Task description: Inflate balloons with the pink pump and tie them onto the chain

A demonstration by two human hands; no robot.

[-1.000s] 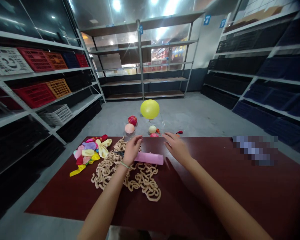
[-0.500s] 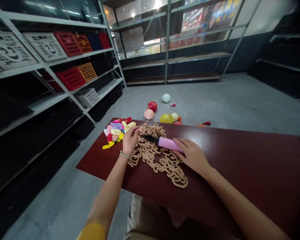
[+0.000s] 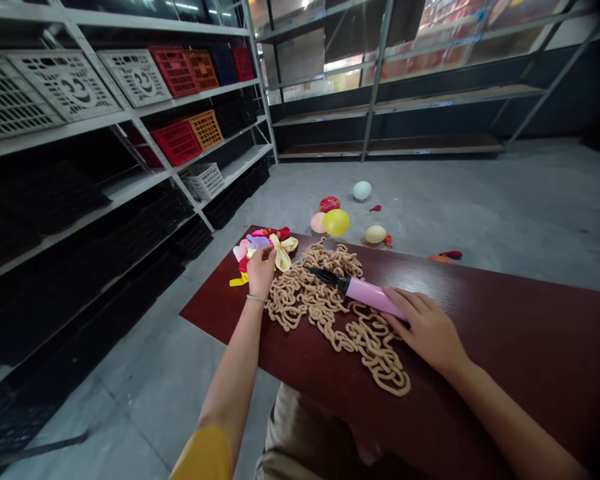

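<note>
My left hand (image 3: pixel 261 270) is at the near side of a pile of uninflated balloons, its fingers bent together beside a pale yellow balloon (image 3: pixel 283 253). Whether anything is between the fingertips is hidden. In my right hand (image 3: pixel 427 327) is a pink balloon pump (image 3: pixel 375 297), gripped near its end. The pump's black nozzle end (image 3: pixel 327 277) points left, over a heap of tan, cord-like loops (image 3: pixel 305 293) on the dark red table (image 3: pixel 505 320).
Beyond the table, inflated balloons lie on the floor: a yellow one (image 3: pixel 337 222), a pale blue one (image 3: pixel 362 191), a cream one (image 3: pixel 375 234) and others. Shelving (image 3: pixel 125 110) with plastic crates (image 3: pixel 175 70) stands at left. More shelving (image 3: pixel 375 93) stands at the back.
My left hand has moved left, from near the pump's nozzle to the balloon pile. The yellow balloon has shifted left and away on the floor. My view has turned left.
</note>
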